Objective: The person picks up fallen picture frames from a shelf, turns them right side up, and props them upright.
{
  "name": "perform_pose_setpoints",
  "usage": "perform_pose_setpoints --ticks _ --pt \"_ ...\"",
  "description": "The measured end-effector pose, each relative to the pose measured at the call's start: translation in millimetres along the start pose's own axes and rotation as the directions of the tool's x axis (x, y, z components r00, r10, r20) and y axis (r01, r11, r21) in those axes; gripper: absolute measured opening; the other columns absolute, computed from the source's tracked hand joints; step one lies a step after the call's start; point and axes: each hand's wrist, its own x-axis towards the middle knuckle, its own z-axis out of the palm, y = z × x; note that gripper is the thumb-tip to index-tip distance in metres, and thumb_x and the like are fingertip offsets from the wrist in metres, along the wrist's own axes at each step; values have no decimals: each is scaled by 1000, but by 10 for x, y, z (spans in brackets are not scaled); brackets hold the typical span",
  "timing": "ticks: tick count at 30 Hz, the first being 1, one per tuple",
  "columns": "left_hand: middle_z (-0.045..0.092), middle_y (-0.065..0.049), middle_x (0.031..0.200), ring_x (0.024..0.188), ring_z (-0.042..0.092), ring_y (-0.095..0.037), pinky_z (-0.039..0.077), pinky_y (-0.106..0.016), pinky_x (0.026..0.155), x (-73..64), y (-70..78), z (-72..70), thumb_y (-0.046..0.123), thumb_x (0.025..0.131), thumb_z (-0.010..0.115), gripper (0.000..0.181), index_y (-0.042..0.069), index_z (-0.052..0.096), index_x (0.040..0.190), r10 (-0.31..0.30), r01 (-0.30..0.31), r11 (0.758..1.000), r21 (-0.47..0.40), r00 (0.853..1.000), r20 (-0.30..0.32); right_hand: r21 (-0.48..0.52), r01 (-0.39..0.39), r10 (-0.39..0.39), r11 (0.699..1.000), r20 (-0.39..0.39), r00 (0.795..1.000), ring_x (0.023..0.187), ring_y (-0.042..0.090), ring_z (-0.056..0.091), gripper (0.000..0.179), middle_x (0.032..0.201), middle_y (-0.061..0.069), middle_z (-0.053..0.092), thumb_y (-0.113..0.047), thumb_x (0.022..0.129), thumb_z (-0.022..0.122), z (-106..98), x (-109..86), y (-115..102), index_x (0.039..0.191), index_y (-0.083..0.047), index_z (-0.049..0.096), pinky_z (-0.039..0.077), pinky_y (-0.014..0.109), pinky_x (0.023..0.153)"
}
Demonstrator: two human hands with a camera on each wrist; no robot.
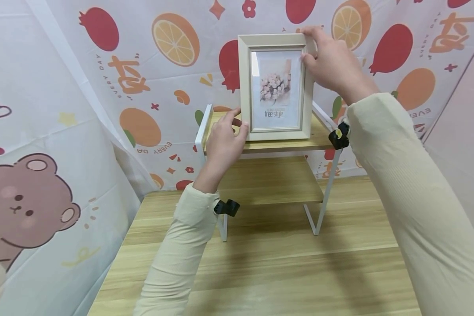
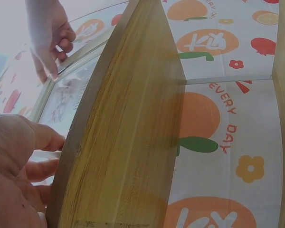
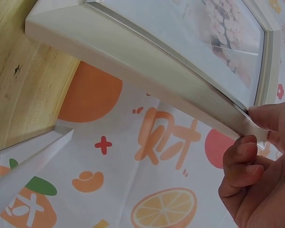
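A cream picture frame point(image 1: 274, 135) stands upright at the front of the upper shelf point(image 1: 320, 134). It shows a print of pale pink flowers with the words "free style". My right hand point(image 1: 333, 61) grips its upper right corner, the thumb on the front and the fingers reaching behind. In the right wrist view, the thumb and fingers point(image 3: 247, 147) pinch that corner. Low on the other side, my left hand point(image 1: 227, 140) holds the frame's left edge near the bottom corner, thumb toward the front. The left wrist view has those fingertips partly hidden behind the shelf board point(image 2: 123, 118).
The two-tier rack has white metal legs point(image 1: 325, 197) and a lower wooden shelf point(image 1: 276, 180). It stands on a wood-grain table point(image 1: 260, 272). Behind hangs a fruit-print cloth point(image 1: 205, 44), with a bear-print cloth point(image 1: 35, 202) at the left. Each wrist wears a small black camera mount.
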Motion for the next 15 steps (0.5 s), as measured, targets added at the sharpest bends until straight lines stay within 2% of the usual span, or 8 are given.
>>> perform_pose_setpoints --ticks 8,11,15 --pt "66 -8 118 102 57 -25 46 -41 80 -17 0 -16 30 98 55 46 12 50 140 21 -21 1000 -2 1000 7 0 21 -21 1000 24 999 121 32 55 60 154 9 37 -33 102 37 -8 -13 17 154 -39 7 48 47 97" --pt "66 -8 116 100 55 -25 46 -40 78 -20 -10 -9 29 97 56 47 11 50 140 32 -32 999 6 999 0 -23 33 -32 999 32 999 118 31 55 62 154 9 36 -32 103 36 -11 -20 30 154 -39 3 50 42 90" --pt "65 -9 116 100 54 -26 45 -39 77 -21 -11 0 28 97 57 47 10 50 139 39 -39 999 11 999 -9 -39 56 -55 998 26 998 109 30 56 62 155 10 35 -32 103 36 -22 -19 41 154 -39 2 48 35 74"
